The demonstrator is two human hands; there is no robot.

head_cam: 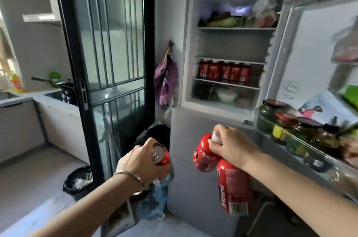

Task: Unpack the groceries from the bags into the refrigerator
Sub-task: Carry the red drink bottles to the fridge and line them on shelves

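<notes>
A black-framed door [116,46] stands beside a pale wall [166,8]; a counter [21,99] runs left over grey floor [29,176].

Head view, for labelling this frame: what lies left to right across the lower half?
A black bag on the floor → left hand gripping a red can → right hand gripping two red bottles → jars.

Most of can [160,155] hidden under left hand [141,163] — door-shelf jars [286,126] blurred, sticker [289,90] print unreadable.

Bottles [224,71] stand on a shelf [226,83] inside the refrigerator [188,42], jars [286,122] in its door.
</notes>
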